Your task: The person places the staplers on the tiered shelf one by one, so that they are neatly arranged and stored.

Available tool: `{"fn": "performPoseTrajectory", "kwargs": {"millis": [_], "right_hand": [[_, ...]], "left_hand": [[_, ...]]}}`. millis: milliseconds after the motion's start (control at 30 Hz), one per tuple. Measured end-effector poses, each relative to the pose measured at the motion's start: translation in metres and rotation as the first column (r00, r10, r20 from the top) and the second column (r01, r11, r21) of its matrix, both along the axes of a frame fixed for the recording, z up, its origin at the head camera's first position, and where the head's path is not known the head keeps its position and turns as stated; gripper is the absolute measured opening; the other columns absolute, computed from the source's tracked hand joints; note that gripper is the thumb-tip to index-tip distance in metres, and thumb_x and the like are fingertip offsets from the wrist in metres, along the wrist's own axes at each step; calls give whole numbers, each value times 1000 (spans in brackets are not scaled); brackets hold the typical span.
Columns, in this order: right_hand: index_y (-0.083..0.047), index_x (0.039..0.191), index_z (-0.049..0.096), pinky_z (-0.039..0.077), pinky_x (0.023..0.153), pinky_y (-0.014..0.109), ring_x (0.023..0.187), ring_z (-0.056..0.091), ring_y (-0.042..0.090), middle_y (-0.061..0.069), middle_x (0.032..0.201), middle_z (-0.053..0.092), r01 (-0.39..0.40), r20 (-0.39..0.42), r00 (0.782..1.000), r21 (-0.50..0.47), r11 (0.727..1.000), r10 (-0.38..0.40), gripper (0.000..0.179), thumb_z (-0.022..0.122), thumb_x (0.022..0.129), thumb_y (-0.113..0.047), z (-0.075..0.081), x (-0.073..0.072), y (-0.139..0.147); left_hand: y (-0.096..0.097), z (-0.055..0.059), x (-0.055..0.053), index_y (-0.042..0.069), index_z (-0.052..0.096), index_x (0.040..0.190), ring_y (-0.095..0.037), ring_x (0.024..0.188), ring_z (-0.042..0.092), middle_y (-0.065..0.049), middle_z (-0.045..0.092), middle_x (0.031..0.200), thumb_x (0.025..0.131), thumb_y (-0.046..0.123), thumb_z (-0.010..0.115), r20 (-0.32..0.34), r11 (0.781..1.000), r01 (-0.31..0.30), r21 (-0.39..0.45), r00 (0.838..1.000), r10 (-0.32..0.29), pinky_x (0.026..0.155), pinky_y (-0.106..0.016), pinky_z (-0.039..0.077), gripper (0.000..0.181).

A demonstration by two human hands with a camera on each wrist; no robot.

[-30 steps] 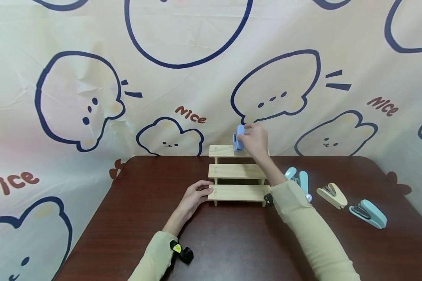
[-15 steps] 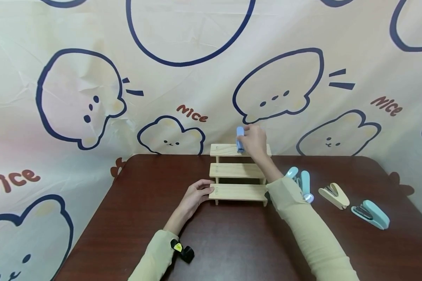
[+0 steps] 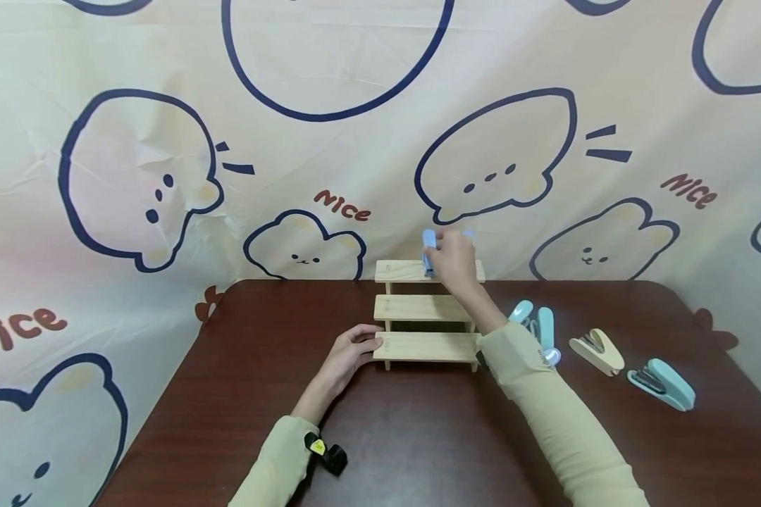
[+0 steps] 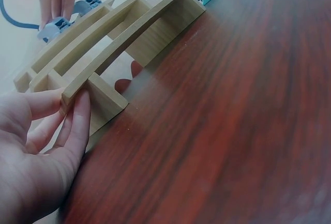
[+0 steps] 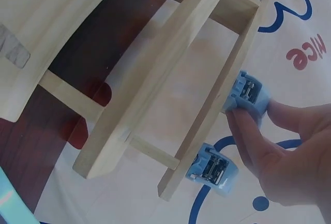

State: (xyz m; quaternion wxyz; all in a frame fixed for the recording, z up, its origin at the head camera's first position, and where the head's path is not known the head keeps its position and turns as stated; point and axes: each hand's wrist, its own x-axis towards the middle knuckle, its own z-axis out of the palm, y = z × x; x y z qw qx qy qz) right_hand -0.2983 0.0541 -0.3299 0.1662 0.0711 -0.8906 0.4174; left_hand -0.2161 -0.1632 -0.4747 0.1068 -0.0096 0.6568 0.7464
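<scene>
A three-step wooden shelf (image 3: 428, 308) stands at the back of the table. My right hand (image 3: 454, 260) pinches a blue stapler (image 3: 428, 250) on the top step, thumb on one side and fingers on the other. In the right wrist view, a second blue stapler (image 5: 213, 169) rests on that same step, nearer its right end. From the head, my right hand covers most of this second one. Down at the lowest step, my left hand (image 3: 349, 355) grips the left end of the board, its thumb and fingers around the edge in the left wrist view.
Right of the shelf lie two light-blue staplers close together, one (image 3: 546, 327) beside my right sleeve, with a pale lilac rounded piece (image 3: 552, 356) by them. Farther right are a cream stapler (image 3: 599, 352) and a teal stapler (image 3: 662, 384). A patterned cloth (image 3: 368, 155) hangs behind the table (image 3: 406, 436).
The held stapler has turned from showing its side to standing end-on, on the top step. My right hand has shifted slightly, and the second stapler's tip now shows behind it. My left hand stays put.
</scene>
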Motion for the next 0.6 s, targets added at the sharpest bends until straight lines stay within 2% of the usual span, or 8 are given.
{"fn": "performPoseTrajectory", "kwargs": {"millis": [167,233,333,433,533,600], "right_hand": [[11,109,70,58,63,33,73,70,27,23,96,74,5,16,1000,10,1000,-6,18,70,97,-3,0,3,-2],[11,113,70,60,66,37,76,71,31,25,96,74,4,16,1000,14,1000,-4,22,69,97,-4,0,3,-2],[13,116,69,59,79,45,89,71,35,25,100,74,11,-16,1000,37,999,-11,30,67,100,-13,2,8,4],[11,125,65,55,80,48,89,69,38,23,96,74,-6,-57,998,2,1000,6,40,64,104,-23,7,20,16],[6,125,65,55,73,42,83,68,36,21,91,73,-52,-85,995,-79,995,45,38,61,106,-26,13,34,30],[5,119,68,57,71,35,83,70,35,20,92,73,-89,-77,994,-139,986,78,34,58,107,-25,16,45,40]], "left_hand": [[1,2,0,-8,61,130,-15,89,60,-9,61,111,99,7,69,2,1000,1,1,1000,-1,76,-28,51,36],[1,2,1,-9,61,130,-15,89,61,-9,60,111,98,7,69,0,1000,-3,3,1000,3,76,-28,51,37],[3,-1,1,-9,61,130,-16,90,62,-10,61,112,99,7,69,4,1000,6,7,1000,-6,77,-28,52,36],[4,-2,1,-7,62,129,-17,91,63,-10,61,113,98,7,69,11,1000,16,13,1000,-16,77,-28,53,34],[3,-2,1,-7,63,128,-17,92,64,-11,62,114,99,7,68,3,1000,10,11,1000,-10,77,-28,54,33],[2,0,1,-8,63,128,-18,92,64,-11,62,114,99,6,68,0,1000,-2,11,1000,2,77,-28,54,33]]}}
